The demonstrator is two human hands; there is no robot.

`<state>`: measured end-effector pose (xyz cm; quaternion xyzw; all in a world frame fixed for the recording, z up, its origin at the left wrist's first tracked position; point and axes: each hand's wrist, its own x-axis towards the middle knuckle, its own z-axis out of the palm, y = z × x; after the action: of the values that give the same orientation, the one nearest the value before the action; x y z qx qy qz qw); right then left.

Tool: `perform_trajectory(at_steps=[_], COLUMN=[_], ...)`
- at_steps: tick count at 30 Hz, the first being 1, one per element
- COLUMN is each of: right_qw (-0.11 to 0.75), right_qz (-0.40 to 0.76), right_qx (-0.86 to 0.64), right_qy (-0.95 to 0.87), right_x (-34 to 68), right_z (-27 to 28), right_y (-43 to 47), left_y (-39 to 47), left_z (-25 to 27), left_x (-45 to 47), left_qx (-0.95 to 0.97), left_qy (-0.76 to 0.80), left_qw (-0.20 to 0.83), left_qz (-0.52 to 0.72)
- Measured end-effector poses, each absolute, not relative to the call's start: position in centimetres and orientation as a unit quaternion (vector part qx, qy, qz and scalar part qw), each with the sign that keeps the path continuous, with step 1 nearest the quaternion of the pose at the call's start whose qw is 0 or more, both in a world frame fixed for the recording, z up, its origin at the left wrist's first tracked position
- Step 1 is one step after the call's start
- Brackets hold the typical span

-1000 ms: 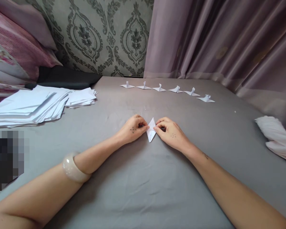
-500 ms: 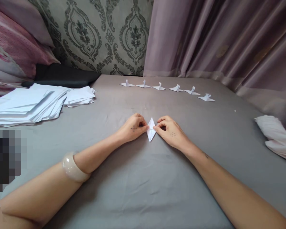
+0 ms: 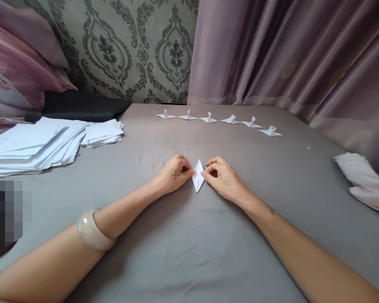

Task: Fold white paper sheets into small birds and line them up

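Note:
A small white folded paper (image 3: pixel 198 182), shaped like a narrow diamond with a crease line down its lower half, is held just in front of me over the grey cloth. My left hand (image 3: pixel 176 173) pinches its left corner between thumb and curled fingers. On the opposite corner, my right hand (image 3: pixel 223 179) has its thumb on the paper's face, with the fingers bent behind. The undersides of the paper and most fingertips are hidden. A pale bangle (image 3: pixel 94 231) circles my left forearm.
Several folded paper birds (image 3: pixel 208 118) stand in a row toward the back. To the left lie a large stack of white sheets (image 3: pixel 28 145), a smaller stack (image 3: pixel 102 134) and a black cloth (image 3: pixel 85 105). Crumpled white fabric (image 3: pixel 360 170) lies at right; a mauve curtain (image 3: pixel 255 50) hangs behind.
The whole scene sits slightly lower and further left, as the head view has shifted. Both hands keep their pinch on the folded paper, whose shape looks the same.

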<state>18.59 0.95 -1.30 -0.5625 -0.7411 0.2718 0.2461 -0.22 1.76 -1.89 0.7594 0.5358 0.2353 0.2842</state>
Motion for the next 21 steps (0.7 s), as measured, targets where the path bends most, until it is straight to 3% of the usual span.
perform_trajectory(at_steps=[21], right_qw=[0.259], right_qz=[0.27], right_qx=[-0.571], right_qy=[-0.731], right_x=[18.6], right_z=[-1.5], right_y=[1.1], left_y=[2.3], left_z=[-1.4], left_x=[-0.1], left_qx=[0.738], left_qy=[0.567], left_qw=[0.301], left_qz=[0.21])
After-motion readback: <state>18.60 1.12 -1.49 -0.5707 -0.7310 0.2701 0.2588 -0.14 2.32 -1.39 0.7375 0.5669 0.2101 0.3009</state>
